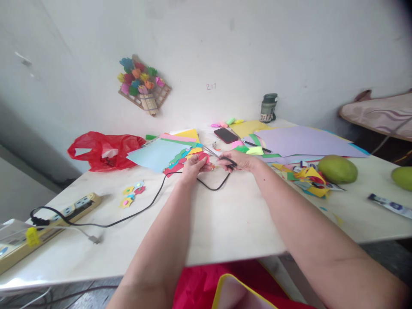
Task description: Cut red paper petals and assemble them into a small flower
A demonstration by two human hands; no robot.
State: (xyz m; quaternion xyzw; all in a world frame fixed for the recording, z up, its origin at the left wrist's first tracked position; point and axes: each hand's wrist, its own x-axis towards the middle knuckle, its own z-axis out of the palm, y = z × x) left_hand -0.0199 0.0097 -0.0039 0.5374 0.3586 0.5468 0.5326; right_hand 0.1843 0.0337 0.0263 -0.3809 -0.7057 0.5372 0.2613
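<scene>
My left hand (194, 166) pinches a small piece of red paper (203, 158) between thumb and fingers, over the middle of the table. My right hand (240, 160) is wrapped round the black handles of a pair of scissors (229, 162). The blades point left and away, towards the far side of the red paper; whether they touch it I cannot tell. Beside and behind my left hand lie strips of coloured paper with wavy edges (180, 162). Small flower-shaped paper cut-outs (132, 194) in yellow, blue and red lie to the left.
A black cable (138, 213) runs from the power strip (72, 211) to below my hands. Behind are a red plastic bag (96, 148), light blue paper (157, 153), a phone (225, 135) and lilac paper (299, 139). Paper scraps (310, 178) and a green mango (337, 169) lie right.
</scene>
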